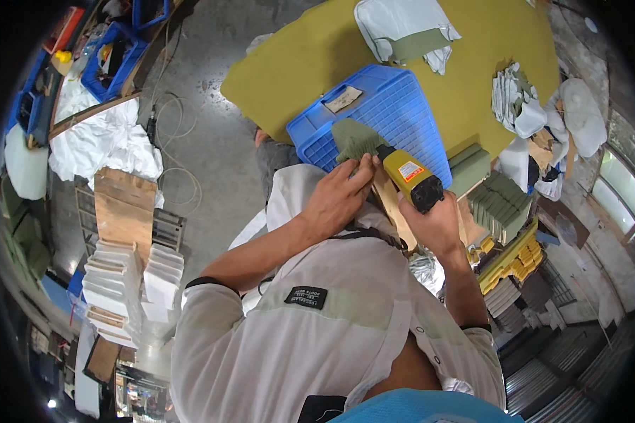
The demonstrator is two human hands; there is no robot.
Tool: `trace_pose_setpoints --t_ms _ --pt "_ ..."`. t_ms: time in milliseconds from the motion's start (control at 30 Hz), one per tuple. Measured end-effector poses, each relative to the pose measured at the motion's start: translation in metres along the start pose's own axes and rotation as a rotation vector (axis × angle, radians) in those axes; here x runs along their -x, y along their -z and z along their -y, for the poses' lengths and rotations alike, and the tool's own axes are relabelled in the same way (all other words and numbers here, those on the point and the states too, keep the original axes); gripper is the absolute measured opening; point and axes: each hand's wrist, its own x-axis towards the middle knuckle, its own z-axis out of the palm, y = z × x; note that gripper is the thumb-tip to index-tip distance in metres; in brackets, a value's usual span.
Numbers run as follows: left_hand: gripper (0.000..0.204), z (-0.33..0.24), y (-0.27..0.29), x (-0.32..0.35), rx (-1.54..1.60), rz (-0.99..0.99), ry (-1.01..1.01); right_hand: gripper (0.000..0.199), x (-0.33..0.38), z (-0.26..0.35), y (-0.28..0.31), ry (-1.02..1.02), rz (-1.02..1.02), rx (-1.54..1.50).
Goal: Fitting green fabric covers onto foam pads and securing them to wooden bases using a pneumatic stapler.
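Observation:
My right hand [430, 224] is wrapped round the grip of a yellow and black power tool [410, 178]. The tool's dark nose points up and left and comes close to my left fingertips. My left hand [336, 199] is closed, its fingertips pressed on the gathered edge of a green fabric piece [358, 139]. What lies under that fabric is hidden. Behind it stands a blue plastic crate [402, 106], its grid-patterned side facing up. A pale wooden strip [394, 211] shows beneath the tool, between my hands.
A broad olive-green table top [289, 60] spreads beyond the crate, with a white and green covered piece [402, 32] on it. Stacked green panels [497, 201] stand at the right. White pieces [113, 289] are piled at the left; a hose [183, 169] coils on the floor.

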Motion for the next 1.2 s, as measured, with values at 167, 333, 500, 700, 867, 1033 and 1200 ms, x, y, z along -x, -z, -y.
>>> trace_pose_setpoints --t_ms 167,333,500,700,867,1033,1200 --pt "0.044 0.007 0.006 0.004 0.224 -0.018 -0.007 0.021 -0.003 0.009 -0.006 -0.068 0.047 0.000" --pt "0.040 0.012 0.018 0.008 0.280 -0.366 0.243 0.036 0.000 0.011 -0.018 -0.021 -0.015 0.204" --pt "0.033 0.025 0.013 -0.002 0.343 -0.360 0.382 0.048 0.002 0.012 -0.019 -0.078 0.037 0.133" --pt "0.020 0.025 0.013 0.005 0.587 -0.301 0.538 0.049 0.011 0.014 -0.030 0.079 -0.103 0.244" --pt "0.019 0.012 0.006 0.016 0.544 -0.282 0.424 0.047 0.012 0.010 -0.032 0.230 -0.093 0.182" --pt "0.025 0.012 -0.009 0.021 0.245 -0.336 0.230 0.046 0.013 0.005 -0.030 0.218 -0.092 0.285" --pt "0.029 0.013 -0.009 0.025 0.224 -0.336 0.158 0.045 0.018 0.006 -0.026 0.215 -0.109 0.376"
